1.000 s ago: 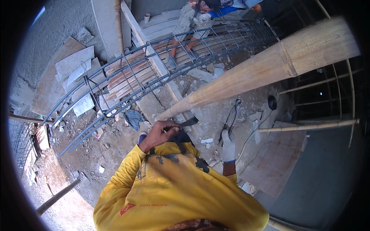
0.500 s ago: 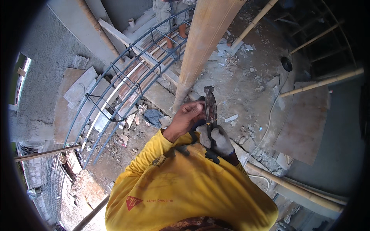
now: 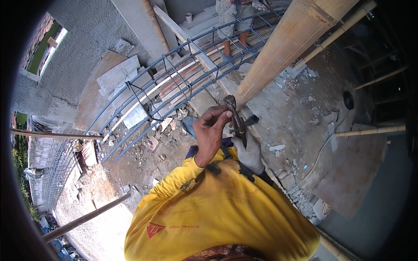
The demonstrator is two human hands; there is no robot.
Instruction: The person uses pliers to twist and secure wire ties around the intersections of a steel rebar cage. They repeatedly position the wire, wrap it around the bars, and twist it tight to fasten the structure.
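Note:
My right hand [image 3: 249, 155], in a pale grey glove, is closed around the handles of dark tying pincers [image 3: 238, 122]. Their blunt head points away from me, beside the thick bamboo pole [image 3: 281, 52]. Just left of the pincers, my bare left hand [image 3: 210, 132] is closed, thumb and fingertips pinched together right by the tool's head. What lies in that pinch, if anything, is too small to make out. Beyond my left hand runs a curved cage of steel rebar [image 3: 189, 82] with square stirrups, apart from both hands.
Another person's legs [image 3: 226, 35] stand at the far end of the cage. Broken rubble [image 3: 143, 152] covers the ground on the left, near a wire mesh [image 3: 61, 169]. A plywood sheet [image 3: 348, 178] lies at right, below a thin bamboo pole [image 3: 374, 130].
The view has swung left, so the cage and bamboo pole sit further right. My left hand has come up closer to the pincers' head; the right still grips the handles.

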